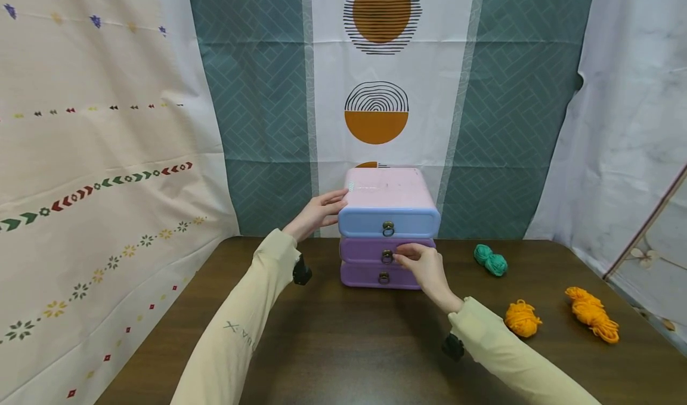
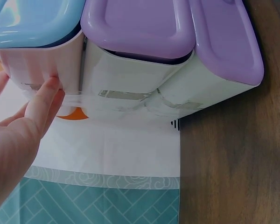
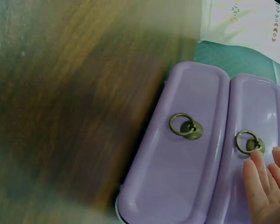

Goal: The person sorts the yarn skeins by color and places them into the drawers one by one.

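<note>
The left hand (image 1: 321, 212) is resting straight fingers against the left of the blue-fronted box (image 1: 390, 202); the right hand (image 1: 425, 266) is holding parted, empty fingers by the middle purple drawer (image 1: 367, 252).

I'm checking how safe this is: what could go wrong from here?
The right hand could fumble the small ring pull on the middle drawer, which looks ungripped. Pulling might also drag the whole drawer stack forward, since the left hand seems to touch only its upper side.
</note>
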Tool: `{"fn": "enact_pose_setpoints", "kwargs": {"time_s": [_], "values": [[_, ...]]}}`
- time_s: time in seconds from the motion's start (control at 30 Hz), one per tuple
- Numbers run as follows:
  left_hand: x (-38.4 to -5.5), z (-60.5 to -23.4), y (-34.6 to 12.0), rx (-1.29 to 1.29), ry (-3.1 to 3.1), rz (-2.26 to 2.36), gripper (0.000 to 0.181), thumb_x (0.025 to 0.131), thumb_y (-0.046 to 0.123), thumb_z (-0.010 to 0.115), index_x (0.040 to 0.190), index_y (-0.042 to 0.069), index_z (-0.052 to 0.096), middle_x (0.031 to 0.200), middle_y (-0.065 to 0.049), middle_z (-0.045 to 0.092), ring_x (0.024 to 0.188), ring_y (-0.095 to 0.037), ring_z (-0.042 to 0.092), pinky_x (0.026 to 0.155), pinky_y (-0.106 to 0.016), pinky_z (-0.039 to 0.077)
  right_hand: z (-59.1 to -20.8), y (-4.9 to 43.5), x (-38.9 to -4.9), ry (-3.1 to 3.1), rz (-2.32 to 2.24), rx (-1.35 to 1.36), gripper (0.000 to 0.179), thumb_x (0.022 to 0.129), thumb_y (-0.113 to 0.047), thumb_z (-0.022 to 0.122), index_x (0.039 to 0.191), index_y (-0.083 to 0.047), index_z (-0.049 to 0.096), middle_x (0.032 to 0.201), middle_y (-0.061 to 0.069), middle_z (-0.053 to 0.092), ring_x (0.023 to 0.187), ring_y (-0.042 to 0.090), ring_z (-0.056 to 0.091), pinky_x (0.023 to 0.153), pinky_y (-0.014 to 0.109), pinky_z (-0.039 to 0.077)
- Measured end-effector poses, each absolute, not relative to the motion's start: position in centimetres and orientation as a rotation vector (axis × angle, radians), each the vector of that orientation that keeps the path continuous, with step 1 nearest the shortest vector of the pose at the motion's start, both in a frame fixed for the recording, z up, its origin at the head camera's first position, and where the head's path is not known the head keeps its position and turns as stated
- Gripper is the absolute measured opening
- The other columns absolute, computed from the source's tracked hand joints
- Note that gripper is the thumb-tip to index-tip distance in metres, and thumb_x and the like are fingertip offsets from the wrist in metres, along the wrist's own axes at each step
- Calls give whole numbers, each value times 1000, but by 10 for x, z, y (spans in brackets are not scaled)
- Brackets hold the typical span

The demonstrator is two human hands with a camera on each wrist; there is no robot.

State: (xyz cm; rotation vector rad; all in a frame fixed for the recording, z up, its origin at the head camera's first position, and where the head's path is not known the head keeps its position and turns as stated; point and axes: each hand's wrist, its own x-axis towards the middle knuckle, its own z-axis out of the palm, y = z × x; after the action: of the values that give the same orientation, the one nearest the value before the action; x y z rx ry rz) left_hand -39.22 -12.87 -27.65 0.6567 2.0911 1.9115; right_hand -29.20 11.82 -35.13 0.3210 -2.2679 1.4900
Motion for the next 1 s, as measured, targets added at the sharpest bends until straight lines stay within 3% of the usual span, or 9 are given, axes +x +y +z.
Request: {"fn": "enact_pose_setpoints", "kwargs": {"time_s": [0.27,0.67,1.0], "values": [[-392,-276,-129,666,2083,1914,48,93,21,53,139,16,39,137,-9,35,116,-20,43,89,-35,40,-359,114,-293,-2278,1532,278,14,78,-1,70,90,5,68,79,12,66,70,21,64,59,31,52],[-390,-276,-130,678,2076,1913,48,94,20,52,139,15,38,137,-10,34,117,-20,42,90,-35,40,-369,106,-294,-2217,1639,238,9,76,4,69,83,9,67,71,11,65,62,28,64,52,32,52],[-390,-276,-131,675,2081,1910,48,93,21,53,139,16,38,137,-10,34,117,-21,43,90,-36,40,-365,100,-295,-2221,1737,121,7,78,4,68,81,9,65,72,18,64,63,35,63,57,45,51]]}}
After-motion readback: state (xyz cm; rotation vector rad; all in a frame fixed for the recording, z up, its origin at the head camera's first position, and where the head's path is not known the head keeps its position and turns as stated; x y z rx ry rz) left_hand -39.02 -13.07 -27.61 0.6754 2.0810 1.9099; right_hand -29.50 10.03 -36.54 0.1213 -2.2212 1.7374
